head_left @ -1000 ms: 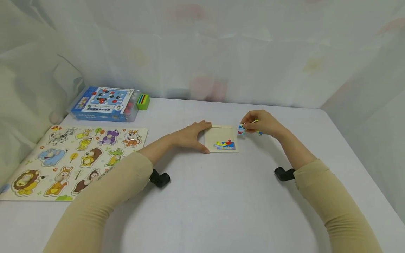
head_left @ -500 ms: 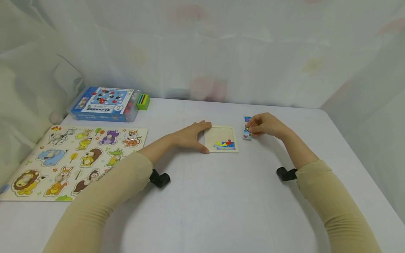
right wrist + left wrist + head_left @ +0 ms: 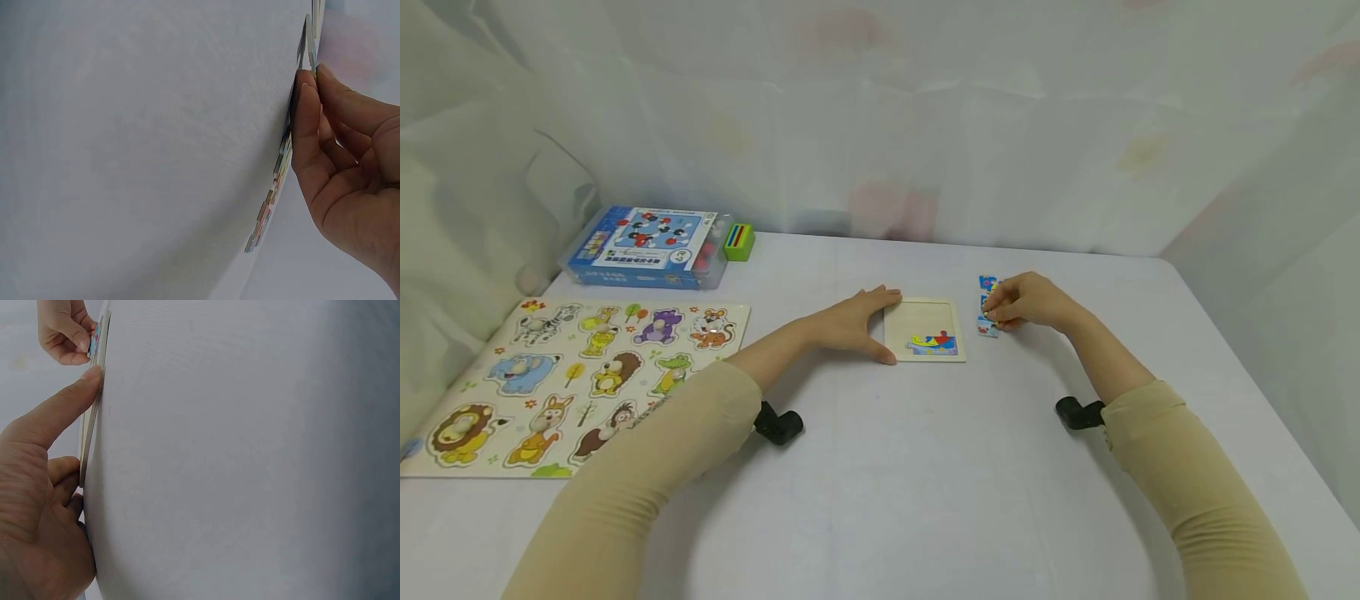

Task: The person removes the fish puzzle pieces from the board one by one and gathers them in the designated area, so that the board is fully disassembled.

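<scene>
My left hand (image 3: 846,325) spans the left side of a small wooden puzzle tray (image 3: 917,321), thumb at the near corner and fingers at the far one. Joined pieces showing a yellow, red and blue picture (image 3: 934,343) lie in the tray's near right part. Right of the tray, my right hand (image 3: 1033,300) pinches a thin puzzle piece (image 3: 309,40) between thumb and finger. In the head view this light blue piece (image 3: 987,330) shows at the fingertips. More blue pieces (image 3: 988,282) lie just beyond, partly hidden by the hand.
A large animal knob puzzle (image 3: 572,375) lies at the left, partly under the left sleeve. Behind it stand a blue boxed molecule set (image 3: 647,246) and a small green block (image 3: 740,242). White cloth (image 3: 880,108) hangs behind the table.
My right hand has moved slightly right and nearer me with its piece, away from the tray's edge, down by the loose pieces. The left hand and tray have stayed put.
</scene>
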Demonstrator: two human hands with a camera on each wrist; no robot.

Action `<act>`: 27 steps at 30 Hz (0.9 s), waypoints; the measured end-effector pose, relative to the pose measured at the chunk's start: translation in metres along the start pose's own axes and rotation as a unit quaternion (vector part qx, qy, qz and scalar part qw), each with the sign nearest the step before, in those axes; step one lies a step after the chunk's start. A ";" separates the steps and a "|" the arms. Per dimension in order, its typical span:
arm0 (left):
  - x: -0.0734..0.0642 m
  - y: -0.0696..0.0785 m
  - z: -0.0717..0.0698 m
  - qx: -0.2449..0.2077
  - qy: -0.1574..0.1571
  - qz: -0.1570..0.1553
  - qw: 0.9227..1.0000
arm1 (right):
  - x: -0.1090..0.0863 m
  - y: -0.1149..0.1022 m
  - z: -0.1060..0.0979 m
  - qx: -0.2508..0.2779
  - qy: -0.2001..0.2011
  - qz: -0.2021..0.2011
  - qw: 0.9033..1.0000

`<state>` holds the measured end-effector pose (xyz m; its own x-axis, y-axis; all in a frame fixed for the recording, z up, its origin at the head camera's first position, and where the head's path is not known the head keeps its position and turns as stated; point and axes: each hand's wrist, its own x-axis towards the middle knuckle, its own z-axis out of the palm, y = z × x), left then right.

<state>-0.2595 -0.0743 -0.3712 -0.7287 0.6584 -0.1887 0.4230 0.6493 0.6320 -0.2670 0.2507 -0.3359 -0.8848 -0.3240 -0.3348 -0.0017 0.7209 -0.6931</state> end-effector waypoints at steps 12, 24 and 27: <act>-0.002 0.003 -0.001 -0.005 0.000 -0.007 1.000 | 0.002 0.000 0.001 -0.023 0.011 0.005 1.000; -0.002 0.003 -0.001 -0.002 -0.001 -0.008 1.000 | 0.003 0.001 0.001 -0.037 0.019 0.006 0.999; -0.001 0.002 -0.001 0.000 -0.001 -0.007 1.000 | 0.003 0.000 0.001 -0.040 0.022 0.003 0.999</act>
<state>-0.2579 -0.0738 -0.3688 -0.7329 0.6504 -0.1994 0.4133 0.6585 0.6289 -0.2690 0.2489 -0.3379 -0.9046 -0.2939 -0.3087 -0.0329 0.7702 -0.6370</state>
